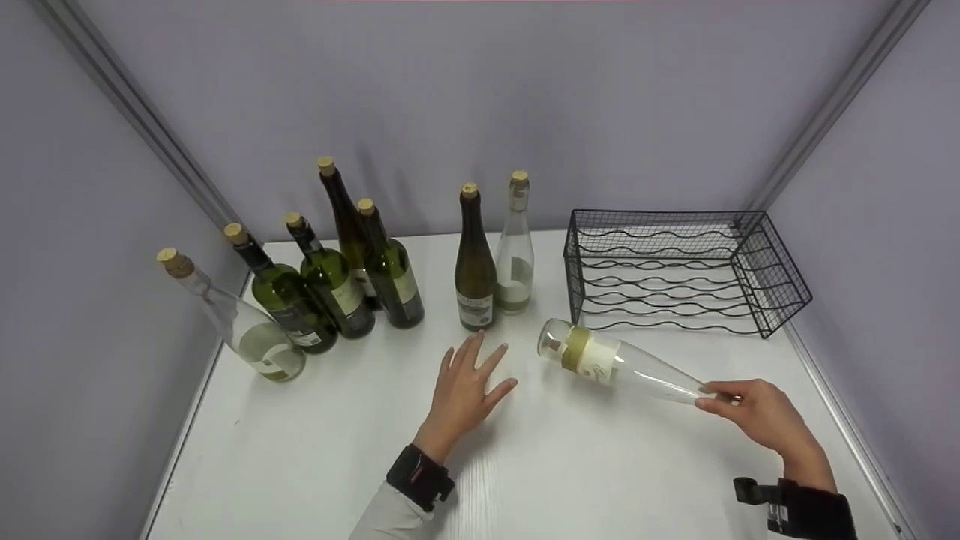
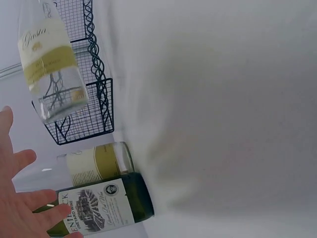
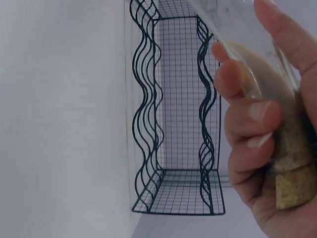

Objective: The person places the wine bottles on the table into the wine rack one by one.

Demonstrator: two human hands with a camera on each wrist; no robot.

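My right hand (image 1: pixel 761 416) grips a clear glass wine bottle (image 1: pixel 652 375) by its neck, and the bottle lies tilted nearly sideways with its base pointing left. In the right wrist view the fingers wrap the neck, with the cork (image 3: pixel 295 187) at the palm. A cream and olive label (image 2: pixel 47 47) shows on this bottle in the left wrist view. My left hand (image 1: pixel 461 394) holds nothing, its fingers spread just in front of a brown-green bottle (image 1: pixel 475 277). Behind that one stands another clear corked bottle (image 1: pixel 515 262).
A black wire wine rack (image 1: pixel 574 277) with wavy rails stands at the back right. At the left are several corked bottles, among them a clear bottle (image 1: pixel 259 341) and a green bottle (image 1: pixel 397 281). Grey walls (image 1: pixel 480 97) enclose the white table (image 1: pixel 300 465).
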